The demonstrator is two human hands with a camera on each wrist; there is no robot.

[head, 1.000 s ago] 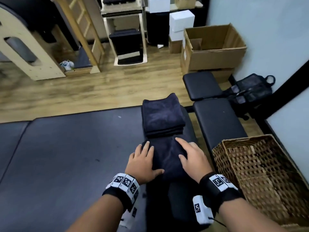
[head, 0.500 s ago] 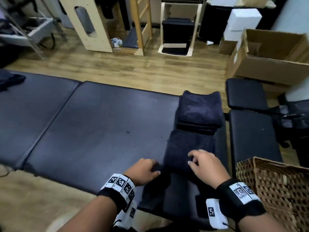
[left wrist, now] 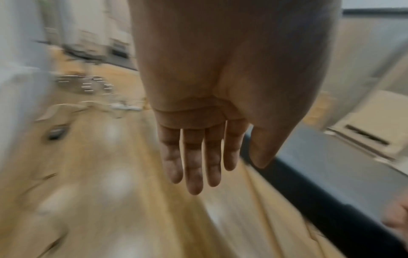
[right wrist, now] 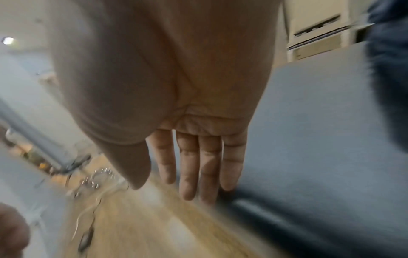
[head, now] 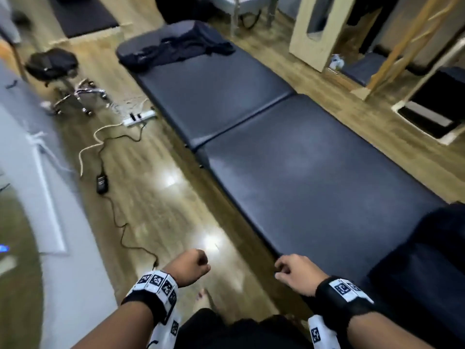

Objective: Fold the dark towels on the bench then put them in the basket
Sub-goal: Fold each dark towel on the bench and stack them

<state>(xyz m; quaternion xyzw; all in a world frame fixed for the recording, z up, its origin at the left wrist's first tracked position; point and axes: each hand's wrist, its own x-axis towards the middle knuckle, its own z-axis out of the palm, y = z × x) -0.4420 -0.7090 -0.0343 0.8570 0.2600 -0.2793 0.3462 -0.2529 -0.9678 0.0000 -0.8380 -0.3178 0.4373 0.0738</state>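
From the head view, both hands are empty: the left hand (head: 187,269) hangs over the wooden floor (head: 161,197) with its fingers loosely curled, and the right hand (head: 294,274) sits at the near edge of the long padded worktop (head: 314,172), fingers likewise loosely bent and holding nothing. The task's next thing, a heap of unfolded dark towels (head: 183,47), lies crumpled at the far left end of the worktop, well apart from both hands. Dark cloth (head: 437,248) at the near right edge looks like towels already folded, though it is blurred. The basket is not in view.

The left wrist view is smeared by motion, yet it shows the fingers (left wrist: 194,167) straight and apart over the floor, with the worktop's edge to the right.

The right wrist view shows the fingers (right wrist: 207,167) extended just above the worktop's near edge, dark cloth at the far right.

The step in hand seems to be fetching another towel. Done well, it means taking one towel by its corners, lifting it free of the heap, and spreading it flat on the bare padding before any fold
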